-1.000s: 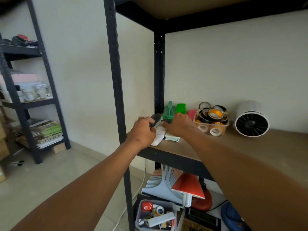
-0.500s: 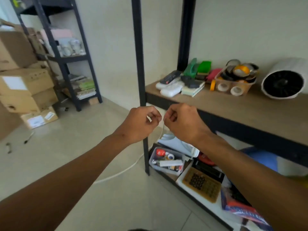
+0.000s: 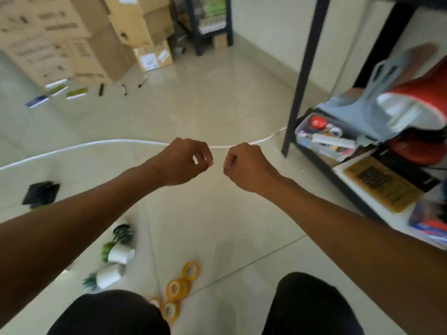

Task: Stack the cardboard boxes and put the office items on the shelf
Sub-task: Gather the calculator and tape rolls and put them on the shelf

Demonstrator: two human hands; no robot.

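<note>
- Both arms are stretched forward at mid-height over the floor; the left hand [image 3: 183,162] and right hand [image 3: 246,165] sit close together, knuckles up, fingers curled in loose fists with nothing visibly in them, though whether a small thing is pinched cannot be told.
- Below the hands, near the knees, yellow tape rolls [image 3: 180,290] lie on the tiles; left of those, small potted plants [image 3: 116,255] lie tipped over. By my judgement these are not yet shelved.
- Far beyond the left hand, cardboard boxes [image 3: 79,35] are already piled, with cards and pens [image 3: 72,91] scattered before them.
- Right of the right hand, the shelf [image 3: 343,180] already holds items, so the task looks partly done.
</note>
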